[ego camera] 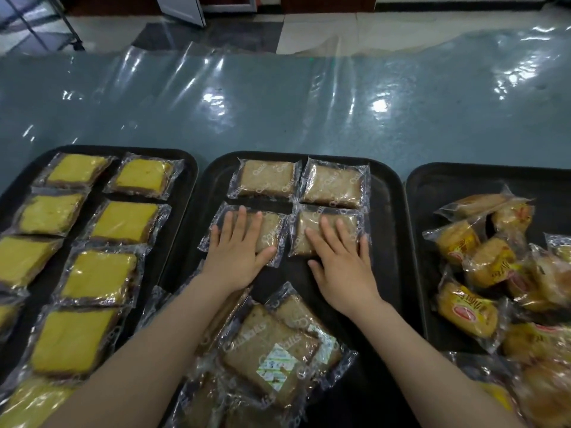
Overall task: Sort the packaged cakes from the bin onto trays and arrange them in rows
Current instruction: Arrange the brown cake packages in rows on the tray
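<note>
Head view shows both hands laid flat, fingers straight and slightly spread, on the middle tray (386,217). Left hand (238,254) presses on a brown packaged cake (272,233) in the tray's second row, and right hand (343,264) presses on the brown cake beside it (349,223); the two packets lie just apart, edge to edge. Just beyond the fingertips lies a further row of two brown cakes, one (267,179) ahead of the left hand and one (333,183) ahead of the right. Between and under the forearms, nearer the person, sits a loose heap of brown cakes (272,347), overlapping and tilted, one with a pale label showing; how many are in it is hard to tell. Out past the left hand is a second dark tray (188,168) holding yellow packaged cakes (123,222) set flat in two columns. Out past the right hand a third tray (432,180) carries a jumbled pile of golden cakes in clear wrappers with red and yellow print (466,313). All three trays rest on a table (278,112) covered in shiny clear plastic film, with tiled floor beyond its far edge.
</note>
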The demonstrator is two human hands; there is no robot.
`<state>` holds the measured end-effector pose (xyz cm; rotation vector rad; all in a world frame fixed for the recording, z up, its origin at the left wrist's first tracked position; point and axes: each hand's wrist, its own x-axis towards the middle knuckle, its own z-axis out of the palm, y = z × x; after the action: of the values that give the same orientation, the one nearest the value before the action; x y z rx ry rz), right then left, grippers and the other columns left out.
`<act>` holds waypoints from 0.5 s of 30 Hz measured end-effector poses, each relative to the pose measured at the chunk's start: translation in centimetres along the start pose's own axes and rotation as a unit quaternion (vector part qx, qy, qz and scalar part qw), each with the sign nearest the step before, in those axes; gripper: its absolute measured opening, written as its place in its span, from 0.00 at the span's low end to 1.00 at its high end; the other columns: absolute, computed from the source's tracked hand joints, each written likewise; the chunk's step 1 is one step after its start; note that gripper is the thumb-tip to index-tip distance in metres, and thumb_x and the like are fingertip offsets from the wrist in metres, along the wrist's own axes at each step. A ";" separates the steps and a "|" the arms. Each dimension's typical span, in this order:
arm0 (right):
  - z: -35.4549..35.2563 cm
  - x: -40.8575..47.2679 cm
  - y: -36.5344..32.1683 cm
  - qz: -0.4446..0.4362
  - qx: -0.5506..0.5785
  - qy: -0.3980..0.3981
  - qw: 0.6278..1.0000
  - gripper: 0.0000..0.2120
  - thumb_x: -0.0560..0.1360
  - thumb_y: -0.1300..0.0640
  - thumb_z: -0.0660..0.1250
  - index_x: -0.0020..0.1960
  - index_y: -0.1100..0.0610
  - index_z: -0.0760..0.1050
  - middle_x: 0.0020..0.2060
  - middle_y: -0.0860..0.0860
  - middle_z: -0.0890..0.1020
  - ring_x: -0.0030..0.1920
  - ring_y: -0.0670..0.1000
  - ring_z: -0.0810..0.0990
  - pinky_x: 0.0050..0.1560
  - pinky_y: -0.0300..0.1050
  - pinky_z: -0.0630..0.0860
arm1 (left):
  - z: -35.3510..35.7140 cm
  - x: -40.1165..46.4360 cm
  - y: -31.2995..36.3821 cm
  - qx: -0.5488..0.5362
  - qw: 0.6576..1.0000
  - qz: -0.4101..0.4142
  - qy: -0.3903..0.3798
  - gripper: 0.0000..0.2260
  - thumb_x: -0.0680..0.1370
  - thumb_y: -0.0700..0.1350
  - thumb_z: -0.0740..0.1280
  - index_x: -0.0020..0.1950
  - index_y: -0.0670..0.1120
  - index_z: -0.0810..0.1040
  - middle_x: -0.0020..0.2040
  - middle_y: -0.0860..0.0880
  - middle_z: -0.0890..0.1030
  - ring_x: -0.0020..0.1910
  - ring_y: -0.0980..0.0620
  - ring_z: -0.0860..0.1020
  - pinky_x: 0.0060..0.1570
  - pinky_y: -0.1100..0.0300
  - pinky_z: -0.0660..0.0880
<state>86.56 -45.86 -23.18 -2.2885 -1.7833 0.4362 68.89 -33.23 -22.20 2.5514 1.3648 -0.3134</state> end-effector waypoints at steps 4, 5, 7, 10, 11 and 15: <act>0.3 0.3 -0.4 0.028 -0.001 0.013 1.000 0.28 0.81 0.44 0.51 0.78 0.43 0.44 0.77 0.46 0.40 0.72 0.48 0.29 0.69 0.59 0.31 | -0.3 1.6 0.7 -0.006 1.000 -0.010 0.006 0.33 0.77 0.66 0.44 0.76 0.54 0.35 0.76 0.45 0.34 0.74 0.44 0.34 0.69 0.46 0.35; 0.3 0.4 -0.4 0.028 0.012 0.014 0.999 0.29 0.80 0.43 0.52 0.78 0.43 0.45 0.77 0.45 0.40 0.72 0.47 0.29 0.69 0.59 0.30 | -0.4 1.8 0.8 -0.006 1.000 -0.009 0.010 0.33 0.77 0.65 0.44 0.76 0.53 0.36 0.76 0.45 0.35 0.74 0.44 0.35 0.69 0.46 0.35; 0.0 0.6 -0.2 0.024 0.047 0.007 0.999 0.30 0.79 0.42 0.55 0.77 0.42 0.47 0.77 0.44 0.42 0.72 0.45 0.30 0.69 0.59 0.30 | -0.6 2.0 0.8 0.004 1.000 -0.002 0.016 0.33 0.78 0.65 0.44 0.76 0.52 0.36 0.76 0.44 0.36 0.74 0.44 0.36 0.70 0.47 0.36; -0.5 0.5 -0.1 0.020 0.066 0.001 0.998 0.31 0.78 0.42 0.58 0.77 0.42 0.49 0.78 0.44 0.44 0.74 0.46 0.32 0.70 0.62 0.31 | -1.3 1.5 0.8 -0.030 0.999 0.023 0.028 0.34 0.78 0.64 0.46 0.76 0.49 0.37 0.77 0.43 0.39 0.75 0.46 0.39 0.70 0.51 0.38; -0.8 0.3 -0.3 0.018 0.074 0.009 0.997 0.30 0.78 0.43 0.58 0.77 0.42 0.51 0.78 0.44 0.46 0.74 0.47 0.33 0.69 0.62 0.31 | -1.6 1.1 0.9 -0.057 0.997 0.030 0.038 0.34 0.78 0.62 0.48 0.76 0.48 0.38 0.77 0.44 0.40 0.75 0.47 0.39 0.71 0.52 0.39; -1.6 -1.6 -1.3 0.007 0.166 0.111 0.980 0.21 0.78 0.52 0.63 0.70 0.47 0.69 0.71 0.45 0.69 0.76 0.49 0.55 0.74 0.53 0.50 | -2.1 -2.3 1.1 -0.139 0.984 0.055 0.097 0.29 0.80 0.55 0.53 0.77 0.47 0.46 0.77 0.51 0.45 0.72 0.58 0.40 0.70 0.58 0.39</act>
<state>85.64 -47.10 -21.05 -2.0302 -1.4642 0.4247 68.68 -34.98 -19.38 2.4577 1.2236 0.1397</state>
